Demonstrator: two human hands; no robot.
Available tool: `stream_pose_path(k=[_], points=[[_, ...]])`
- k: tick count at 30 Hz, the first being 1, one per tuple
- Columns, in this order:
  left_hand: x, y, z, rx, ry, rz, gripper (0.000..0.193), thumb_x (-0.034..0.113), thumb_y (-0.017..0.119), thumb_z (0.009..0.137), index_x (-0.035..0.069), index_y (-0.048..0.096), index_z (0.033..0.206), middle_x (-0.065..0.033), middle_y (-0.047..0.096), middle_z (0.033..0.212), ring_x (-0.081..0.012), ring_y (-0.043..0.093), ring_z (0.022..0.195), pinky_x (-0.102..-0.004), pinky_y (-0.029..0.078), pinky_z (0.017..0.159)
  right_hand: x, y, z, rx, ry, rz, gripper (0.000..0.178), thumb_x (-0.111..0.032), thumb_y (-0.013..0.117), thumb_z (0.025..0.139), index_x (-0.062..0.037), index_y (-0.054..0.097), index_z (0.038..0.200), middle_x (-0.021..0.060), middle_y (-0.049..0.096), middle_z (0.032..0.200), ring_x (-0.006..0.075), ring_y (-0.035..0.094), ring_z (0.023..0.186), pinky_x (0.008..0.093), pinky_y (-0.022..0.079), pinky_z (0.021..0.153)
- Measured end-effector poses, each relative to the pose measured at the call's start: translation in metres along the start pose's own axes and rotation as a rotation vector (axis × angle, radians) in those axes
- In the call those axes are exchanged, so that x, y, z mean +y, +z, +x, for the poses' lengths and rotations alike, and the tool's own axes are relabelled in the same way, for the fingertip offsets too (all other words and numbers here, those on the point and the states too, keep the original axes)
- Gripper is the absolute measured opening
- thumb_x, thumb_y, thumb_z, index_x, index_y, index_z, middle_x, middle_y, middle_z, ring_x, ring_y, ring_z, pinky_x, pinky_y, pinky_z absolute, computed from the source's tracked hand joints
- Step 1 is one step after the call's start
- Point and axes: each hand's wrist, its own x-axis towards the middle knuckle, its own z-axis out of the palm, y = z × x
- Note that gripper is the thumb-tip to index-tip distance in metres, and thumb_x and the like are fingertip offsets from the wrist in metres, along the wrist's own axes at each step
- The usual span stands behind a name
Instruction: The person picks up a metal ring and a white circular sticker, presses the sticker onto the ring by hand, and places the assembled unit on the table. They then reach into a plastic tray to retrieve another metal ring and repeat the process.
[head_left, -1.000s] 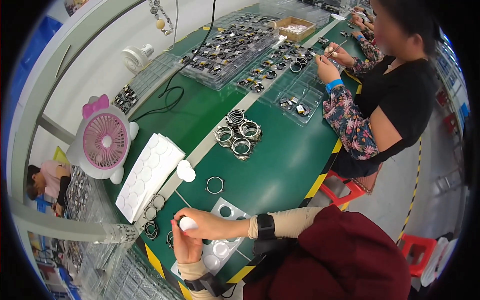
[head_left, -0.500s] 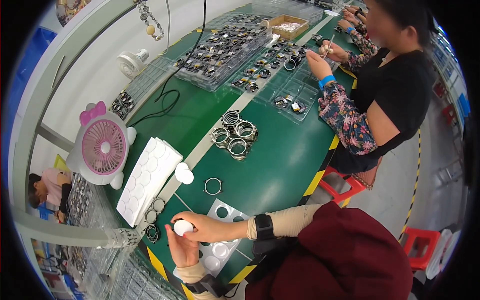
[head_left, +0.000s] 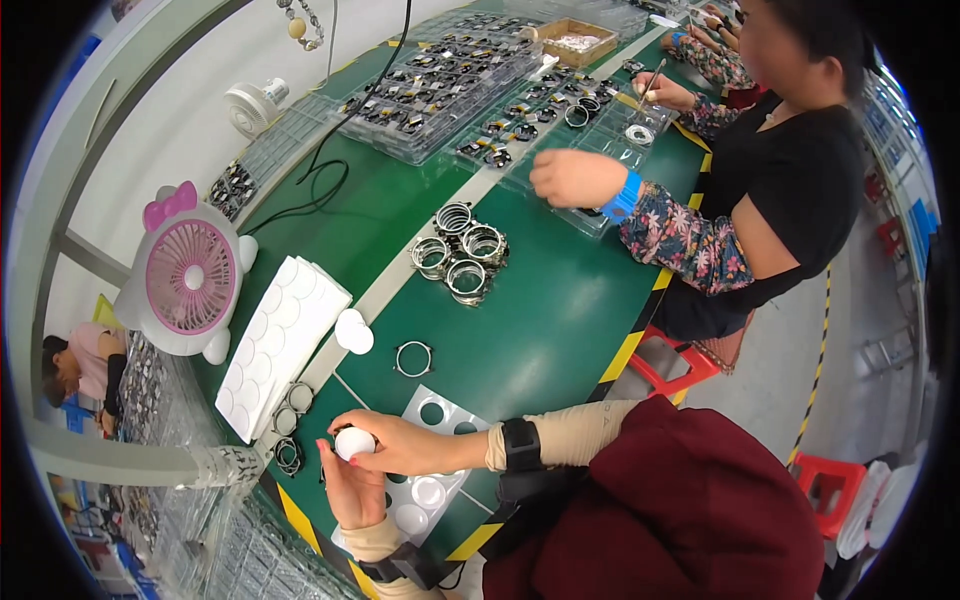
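Right fingers (head_left: 352, 418) pinch the white disc (head_left: 353, 443) beside left fingers (head_left: 330, 464) whose grip is unclear.

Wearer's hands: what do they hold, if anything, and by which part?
A white disc, by its rim, between the right hand's thumb and fingers. Whether the left hand also grips it cannot be told.

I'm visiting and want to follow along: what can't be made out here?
In the head view:
Underside of white disc: faces away, between left hand and right hand.
Middle of holed sheet: covered by right forearm.
Small dark parts in far trays: too small to identify.
Top of bead string: cut off by upper edge.
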Motion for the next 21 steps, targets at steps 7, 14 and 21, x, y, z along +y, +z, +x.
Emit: stream_pose_path(k=[7,14,21], points=[[-0.004,-0.015,0.004,-0.155,-0.033,-0.102,0.031,0.031,0.041,0.094,0.005,0.046,0.109,-0.0097,0.054,0.108,-0.0209,0.056,0.099,-0.0328,0.05,0.081,0.007,-0.003,0.003,-0.012,0.109,-0.006,0.033,-0.012,0.056,0.077,-0.0003,0.049,0.107,0.016,0.056,0.101,0.0298,0.054,0.095,0.0333,0.042,0.083],[0.001,-0.004,-0.003,0.082,0.017,0.059,0.04,0.037,0.038,0.094,0.004,0.046,0.114,-0.01,0.055,0.111,-0.0228,0.053,0.103,-0.0363,0.045,0.089,0.005,0.009,0.001,-0.066,0.045,0.064,0.042,-0.003,0.051,0.073,-0.0021,0.046,0.114,0.0155,0.049,0.11,0.0276,0.051,0.101,0.032,0.043,0.082],[0.003,-0.019,0.013,-0.063,-0.058,-0.164,0.044,0.038,0.037,0.094,-0.001,0.045,0.113,-0.015,0.053,0.115,-0.0267,0.052,0.107,-0.0382,0.043,0.093,-0.014,-0.013,0.003,0.176,-0.342,-0.447,0.05,0.003,0.054,0.074,-0.0031,0.042,0.122,0.0103,0.046,0.116,0.0199,0.05,0.101,0.031,0.041,0.087]])
